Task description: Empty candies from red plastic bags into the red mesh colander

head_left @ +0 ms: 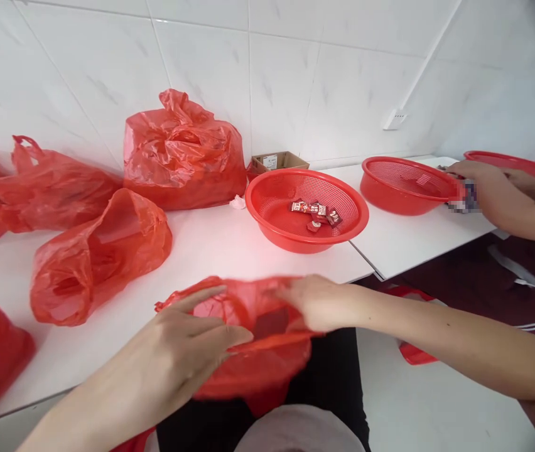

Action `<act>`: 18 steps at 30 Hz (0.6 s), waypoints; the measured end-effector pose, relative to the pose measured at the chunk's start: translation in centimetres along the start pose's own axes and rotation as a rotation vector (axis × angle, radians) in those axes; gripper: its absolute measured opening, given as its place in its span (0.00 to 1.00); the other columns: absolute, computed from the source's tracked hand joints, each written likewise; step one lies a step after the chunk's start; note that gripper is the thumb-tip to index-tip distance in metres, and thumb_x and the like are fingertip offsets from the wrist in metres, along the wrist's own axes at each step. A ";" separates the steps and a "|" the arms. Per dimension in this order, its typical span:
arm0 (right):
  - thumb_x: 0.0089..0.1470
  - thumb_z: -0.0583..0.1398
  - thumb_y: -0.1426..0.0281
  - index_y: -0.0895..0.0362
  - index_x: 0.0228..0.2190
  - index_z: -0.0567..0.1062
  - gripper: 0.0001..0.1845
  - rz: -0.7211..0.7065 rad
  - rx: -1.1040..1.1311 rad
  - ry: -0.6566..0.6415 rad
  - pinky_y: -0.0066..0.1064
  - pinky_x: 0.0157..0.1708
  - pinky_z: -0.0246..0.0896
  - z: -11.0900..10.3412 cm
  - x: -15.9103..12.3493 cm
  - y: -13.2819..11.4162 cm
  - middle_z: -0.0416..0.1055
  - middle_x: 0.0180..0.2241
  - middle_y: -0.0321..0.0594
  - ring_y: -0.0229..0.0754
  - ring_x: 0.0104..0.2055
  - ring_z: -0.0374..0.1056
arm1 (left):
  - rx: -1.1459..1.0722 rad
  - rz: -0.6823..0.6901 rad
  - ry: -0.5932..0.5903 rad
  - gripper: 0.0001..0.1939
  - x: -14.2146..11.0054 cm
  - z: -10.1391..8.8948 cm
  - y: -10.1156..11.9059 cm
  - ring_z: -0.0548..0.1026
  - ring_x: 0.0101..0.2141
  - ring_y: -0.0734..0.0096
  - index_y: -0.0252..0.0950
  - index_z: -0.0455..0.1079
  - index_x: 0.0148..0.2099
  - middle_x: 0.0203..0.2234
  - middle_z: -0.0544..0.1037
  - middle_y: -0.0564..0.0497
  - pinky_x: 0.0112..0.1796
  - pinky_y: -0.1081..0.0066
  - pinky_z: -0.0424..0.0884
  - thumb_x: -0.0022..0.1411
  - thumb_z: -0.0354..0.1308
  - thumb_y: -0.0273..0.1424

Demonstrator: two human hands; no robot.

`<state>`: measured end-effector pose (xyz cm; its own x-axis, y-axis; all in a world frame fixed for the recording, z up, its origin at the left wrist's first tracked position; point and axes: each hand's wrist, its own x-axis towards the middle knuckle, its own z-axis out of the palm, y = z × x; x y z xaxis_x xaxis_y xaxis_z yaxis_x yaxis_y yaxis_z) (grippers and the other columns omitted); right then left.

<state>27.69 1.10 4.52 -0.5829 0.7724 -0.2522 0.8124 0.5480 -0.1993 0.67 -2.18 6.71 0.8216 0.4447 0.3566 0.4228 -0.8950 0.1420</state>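
Note:
Over my lap, at the table's front edge, a red plastic bag (260, 364) hangs with its mouth spread wide. My left hand (178, 342) grips the near left side of its rim, index finger and thumb apart across the opening. At the bag's right side my right hand (317, 302) is closed on the rim; its fingertips are blurred and partly inside the mouth. Just beyond the bag stands a red plastic basket (267, 223) holding several small wrapped packets (317, 212) in dark red and white.
Left on the white table (206, 245) lie an open red bag (100, 263) and other red bags. A full, knotted red bag (185, 160) stands by the wall, beside a cardboard box (279, 162). At right, another person's hands (493, 188) work near a second red basket (402, 194).

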 end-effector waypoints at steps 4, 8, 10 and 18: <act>0.50 0.67 0.65 0.51 0.65 0.59 0.44 0.147 -0.144 0.168 0.44 0.43 0.67 -1.5 -0.7 1.1 0.69 0.53 0.54 0.59 0.50 0.69 | 0.264 -0.266 -0.102 0.13 -2.0 0.0 -4.2 0.79 0.35 0.55 0.49 0.78 0.40 0.30 0.82 0.54 0.43 0.57 0.72 0.64 0.54 0.46; 0.50 0.67 0.67 0.51 0.66 0.57 0.45 0.129 -0.117 0.164 0.47 0.44 0.67 -0.7 -0.1 1.0 0.68 0.54 0.54 0.61 0.51 0.69 | 0.402 -0.499 -0.196 0.26 -2.8 1.7 -7.1 0.75 0.24 0.62 0.46 0.76 0.51 0.32 0.80 0.48 0.36 0.59 0.71 0.68 0.36 0.28; 0.48 0.67 0.70 0.53 0.65 0.59 0.45 0.128 -0.084 0.164 0.47 0.44 0.67 -0.1 0.4 1.0 0.68 0.55 0.55 0.62 0.51 0.69 | 0.431 -0.619 -0.295 0.23 -2.4 2.8 -7.0 0.78 0.30 0.57 0.42 0.74 0.53 0.37 0.80 0.44 0.39 0.57 0.71 0.69 0.39 0.30; 0.60 0.58 0.57 0.54 0.44 0.76 0.17 -0.054 0.574 0.566 0.34 0.43 0.67 -5.4 1.5 6.3 0.77 0.43 0.41 0.41 0.43 0.73 | 0.321 -0.535 -0.079 0.17 -2.2 6.2 -3.7 0.80 0.38 0.54 0.44 0.71 0.56 0.39 0.83 0.47 0.58 0.39 0.51 0.66 0.53 0.37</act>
<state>31.99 7.39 7.97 -0.3995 0.8794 0.2589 0.5593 0.4576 -0.6913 -0.35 0.35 -0.31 0.4848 0.8405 0.2418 0.8671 -0.4981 -0.0068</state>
